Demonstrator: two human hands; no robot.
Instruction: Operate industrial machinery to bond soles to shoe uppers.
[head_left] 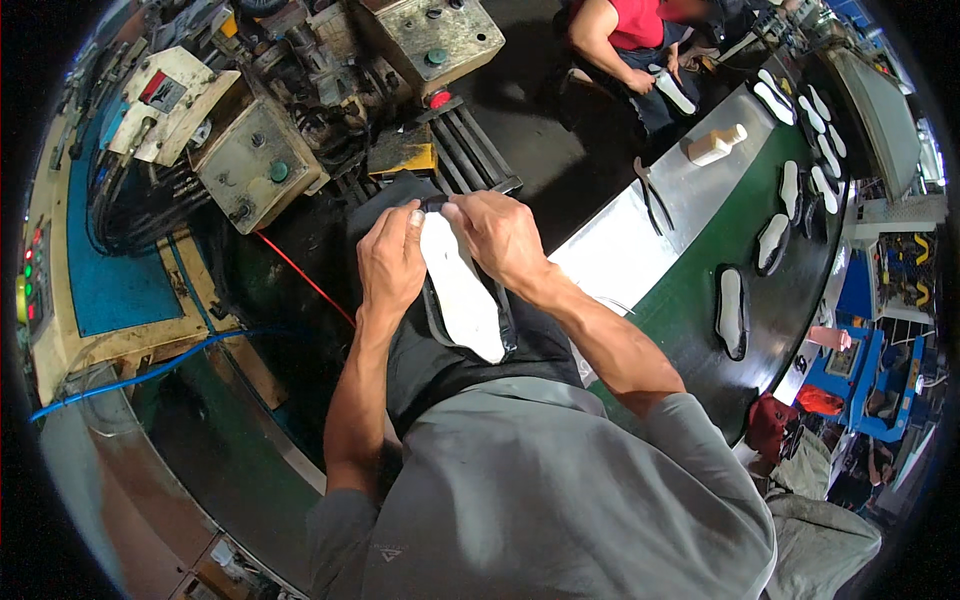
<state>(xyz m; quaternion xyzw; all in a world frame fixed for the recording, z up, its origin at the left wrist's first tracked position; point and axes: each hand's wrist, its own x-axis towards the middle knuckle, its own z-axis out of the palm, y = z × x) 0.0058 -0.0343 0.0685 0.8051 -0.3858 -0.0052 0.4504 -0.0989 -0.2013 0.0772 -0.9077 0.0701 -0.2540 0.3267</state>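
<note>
A black shoe upper with a white insole board point(461, 290) facing up lies over my lap, its narrow heel end towards me. My left hand point(392, 255) grips the upper's far end from the left, the thumb on the edge of the white board. From the right, my right hand point(500, 238) is closed on the black edge at the same end, fingers bent inward. The two hands are a short way apart there. The black material shows along both sides of the board; the underside is hidden.
Pliers point(654, 196) and a cream bottle point(716, 145) lie on a metal ledge point(610, 240) to the right. Beyond it, a green belt point(680, 310) carries several shoe uppers point(733, 312). A co-worker point(625, 45) holds another upper. Machinery with control boxes point(262, 160) stands ahead left.
</note>
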